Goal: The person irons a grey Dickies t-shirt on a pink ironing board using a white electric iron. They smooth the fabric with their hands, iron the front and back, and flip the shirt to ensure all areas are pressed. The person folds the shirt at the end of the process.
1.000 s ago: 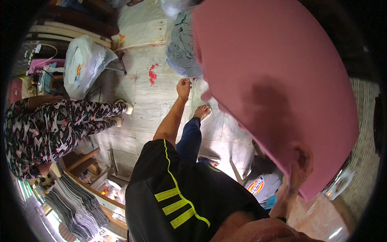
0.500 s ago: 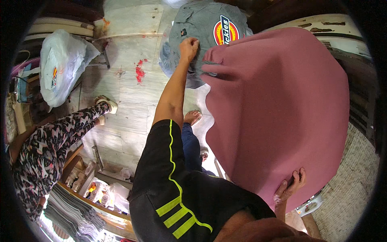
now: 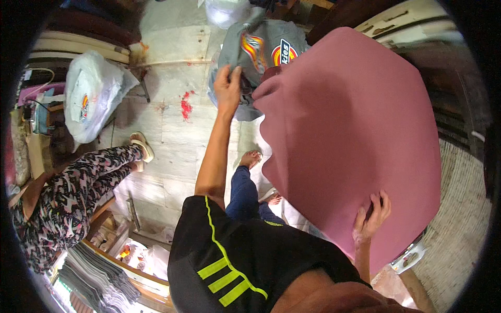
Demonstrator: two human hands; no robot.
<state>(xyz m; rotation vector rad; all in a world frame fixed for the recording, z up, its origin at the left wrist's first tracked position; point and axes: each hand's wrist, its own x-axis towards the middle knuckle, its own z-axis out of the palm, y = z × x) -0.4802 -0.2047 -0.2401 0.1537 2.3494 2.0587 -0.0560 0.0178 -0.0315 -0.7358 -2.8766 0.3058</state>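
Observation:
My left hand is at the near left edge of a pile of grey printed fabric, its thumb and fingers pinching the top piece. That piece is bunched up and carries a bright, distorted emblem; another round emblem shows on the grey fabric to its right. My right hand rests with fingers spread on the near part of a wide dusty-red cloth. The red cloth is draped over a support it hides, and its wavy left edge reaches the grey pile.
A person in patterned trousers is at the left. Beyond them stands a plastic-wrapped bundle. Red scraps lie on the pale floor. Stacked grey cloth is at lower left, and a white machine part shows beside the red cloth.
My left hand has drawn the top grey piece toward me and to the left, bunching it and exposing another emblem. My right hand remains on the red cloth, with its fingers spread.

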